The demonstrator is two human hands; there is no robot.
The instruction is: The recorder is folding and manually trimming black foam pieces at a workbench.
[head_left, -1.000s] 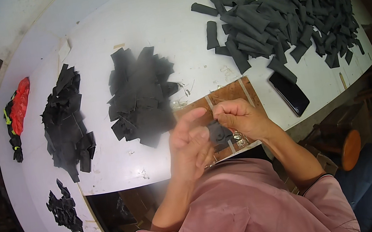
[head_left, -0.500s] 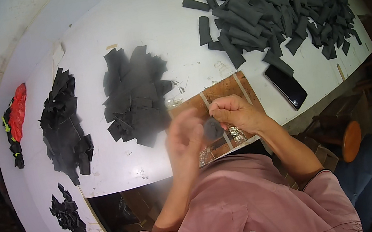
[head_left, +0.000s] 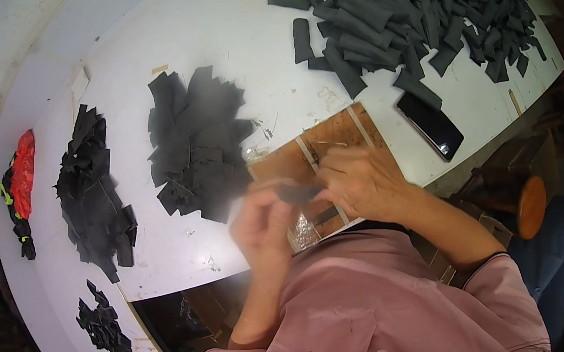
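A small dark grey fabric piece [head_left: 298, 193], bent into a curve, is held between my two hands above a brown board. My left hand [head_left: 259, 218] pinches its left end between thumb and fingers. At the other end, my right hand [head_left: 365, 181] has its curled fingers closed on the piece, though motion blurs the fingertips. Under the hands lies the brown board [head_left: 334, 130] with pale strips and crinkled clear tape, at the table's near edge. Just left of my left hand spreads a pile of flat dark fabric pieces [head_left: 195, 146].
Rolled dark tubes [head_left: 375, 19] lie heaped at the far right, beside a black phone [head_left: 431, 129]. Further left are another pile of dark pieces [head_left: 93, 200], a small scrap heap [head_left: 103, 321] and a red and black bundle [head_left: 24, 182]. A wooden stool [head_left: 530, 207] stands below the table's right edge.
My left hand has come up to the piece and taken hold of its left end. The piece, round and flat-looking before, now appears bent between both hands. The view has shifted slightly.
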